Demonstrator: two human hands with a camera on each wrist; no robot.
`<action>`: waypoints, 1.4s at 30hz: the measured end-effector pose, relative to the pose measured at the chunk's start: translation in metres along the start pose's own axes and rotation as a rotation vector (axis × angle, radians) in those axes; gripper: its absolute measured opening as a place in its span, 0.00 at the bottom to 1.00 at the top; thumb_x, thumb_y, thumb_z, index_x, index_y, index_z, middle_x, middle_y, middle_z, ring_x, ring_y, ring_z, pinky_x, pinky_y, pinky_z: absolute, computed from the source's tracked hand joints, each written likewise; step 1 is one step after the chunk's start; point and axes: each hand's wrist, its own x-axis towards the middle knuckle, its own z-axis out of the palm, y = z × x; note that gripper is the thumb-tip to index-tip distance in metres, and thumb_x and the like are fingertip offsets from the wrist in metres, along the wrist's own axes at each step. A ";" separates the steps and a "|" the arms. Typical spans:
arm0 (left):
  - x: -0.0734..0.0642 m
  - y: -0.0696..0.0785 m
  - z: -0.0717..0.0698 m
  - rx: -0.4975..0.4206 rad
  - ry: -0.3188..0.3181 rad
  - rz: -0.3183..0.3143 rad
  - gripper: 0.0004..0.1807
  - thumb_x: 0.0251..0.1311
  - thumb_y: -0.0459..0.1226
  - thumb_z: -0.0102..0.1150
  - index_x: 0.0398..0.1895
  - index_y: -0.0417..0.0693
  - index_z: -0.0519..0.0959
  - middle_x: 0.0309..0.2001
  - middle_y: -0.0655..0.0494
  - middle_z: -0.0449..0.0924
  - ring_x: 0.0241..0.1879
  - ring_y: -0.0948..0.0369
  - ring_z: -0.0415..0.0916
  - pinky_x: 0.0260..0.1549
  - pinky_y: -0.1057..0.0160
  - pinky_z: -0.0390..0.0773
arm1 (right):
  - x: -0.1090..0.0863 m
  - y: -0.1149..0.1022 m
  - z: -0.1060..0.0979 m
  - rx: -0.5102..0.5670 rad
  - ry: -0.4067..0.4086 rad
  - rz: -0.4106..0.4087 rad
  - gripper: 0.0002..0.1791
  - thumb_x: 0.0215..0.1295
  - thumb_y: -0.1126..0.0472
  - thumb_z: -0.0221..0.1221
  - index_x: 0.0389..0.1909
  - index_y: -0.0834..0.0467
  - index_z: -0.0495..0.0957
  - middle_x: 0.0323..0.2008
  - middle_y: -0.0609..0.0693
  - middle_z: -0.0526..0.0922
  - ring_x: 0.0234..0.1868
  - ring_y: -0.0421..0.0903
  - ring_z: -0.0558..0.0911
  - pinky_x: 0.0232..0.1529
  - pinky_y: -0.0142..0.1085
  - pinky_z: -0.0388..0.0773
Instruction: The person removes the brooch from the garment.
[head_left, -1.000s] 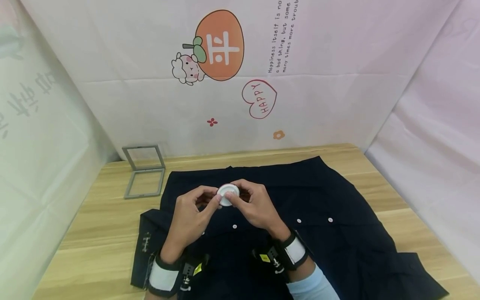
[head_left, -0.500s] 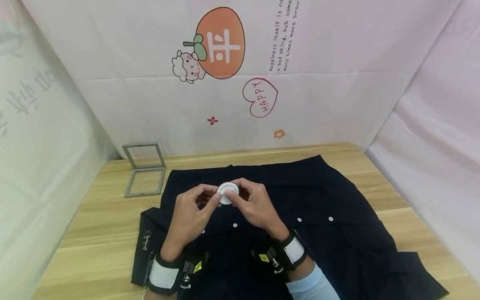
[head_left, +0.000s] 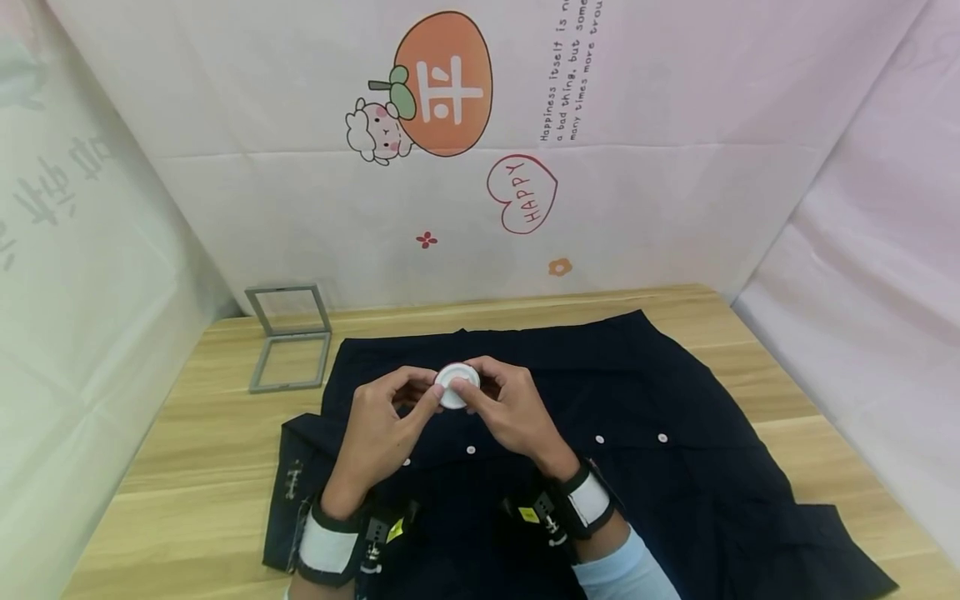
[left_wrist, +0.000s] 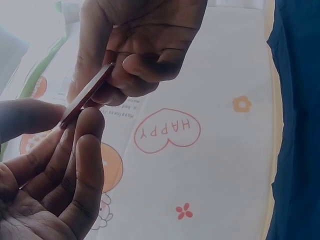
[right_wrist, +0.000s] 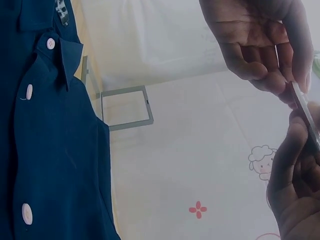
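A small round disc (head_left: 451, 402), white on the face toward me with a raised rim, is held above the shirt between both hands. Its thin edge (left_wrist: 86, 96) shows dark red in the left wrist view. My left hand (head_left: 383, 427) pinches its left side between thumb and fingers. From the right, my right hand (head_left: 516, 414) grips it too, the thumb lying across the white face. The far face is hidden in the head view. Beneath both hands a dark navy shirt (head_left: 600, 379) with white buttons is spread out; the right wrist view shows its collar and several buttons (right_wrist: 27, 214).
A grey hinged double frame (head_left: 298, 337) stands opened at the back left of the wooden table (head_left: 172, 442). White printed cloth (head_left: 637, 200) hangs behind and along both sides. Each wrist wears a strap with a camera.
Both hands keep their hold on the disc with hardly any movement. The whole head view has shifted very slightly.
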 end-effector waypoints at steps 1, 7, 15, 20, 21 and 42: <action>0.000 0.000 0.000 -0.007 -0.002 0.003 0.09 0.60 0.37 0.59 0.38 0.40 0.81 0.29 0.48 0.84 0.26 0.66 0.79 0.26 0.56 0.85 | 0.000 0.000 -0.001 0.003 -0.011 -0.010 0.12 0.66 0.62 0.55 0.46 0.66 0.77 0.35 0.61 0.82 0.28 0.50 0.82 0.28 0.46 0.84; 0.001 -0.001 -0.002 -0.023 -0.019 0.010 0.08 0.60 0.37 0.59 0.38 0.41 0.82 0.30 0.49 0.84 0.27 0.66 0.80 0.27 0.56 0.85 | 0.000 0.002 -0.008 0.026 -0.078 -0.052 0.10 0.67 0.65 0.54 0.46 0.64 0.77 0.35 0.59 0.82 0.30 0.41 0.81 0.29 0.43 0.83; 0.000 -0.005 -0.004 0.023 -0.027 0.033 0.08 0.60 0.37 0.60 0.39 0.44 0.82 0.32 0.51 0.85 0.28 0.65 0.78 0.27 0.59 0.84 | -0.001 0.003 -0.009 0.022 -0.096 -0.042 0.10 0.67 0.65 0.54 0.45 0.63 0.77 0.35 0.58 0.82 0.28 0.41 0.78 0.27 0.35 0.78; 0.000 -0.007 -0.005 0.020 -0.032 0.058 0.09 0.58 0.37 0.62 0.40 0.44 0.81 0.33 0.51 0.84 0.29 0.65 0.79 0.26 0.59 0.84 | -0.002 0.004 -0.009 0.012 -0.109 -0.048 0.09 0.66 0.65 0.55 0.45 0.62 0.78 0.35 0.58 0.82 0.27 0.41 0.78 0.26 0.34 0.78; 0.000 -0.007 -0.005 0.022 -0.033 0.058 0.08 0.57 0.37 0.62 0.39 0.44 0.81 0.33 0.51 0.84 0.29 0.65 0.79 0.26 0.59 0.84 | -0.001 0.004 -0.009 0.010 -0.113 -0.049 0.09 0.66 0.64 0.55 0.45 0.62 0.78 0.35 0.58 0.82 0.28 0.42 0.78 0.27 0.35 0.79; 0.000 -0.015 -0.012 0.248 0.185 0.120 0.07 0.46 0.30 0.62 0.30 0.37 0.78 0.21 0.48 0.80 0.19 0.64 0.72 0.15 0.62 0.77 | 0.001 0.003 -0.016 -0.046 -0.119 0.096 0.13 0.68 0.56 0.54 0.48 0.56 0.77 0.41 0.56 0.83 0.38 0.51 0.81 0.37 0.46 0.81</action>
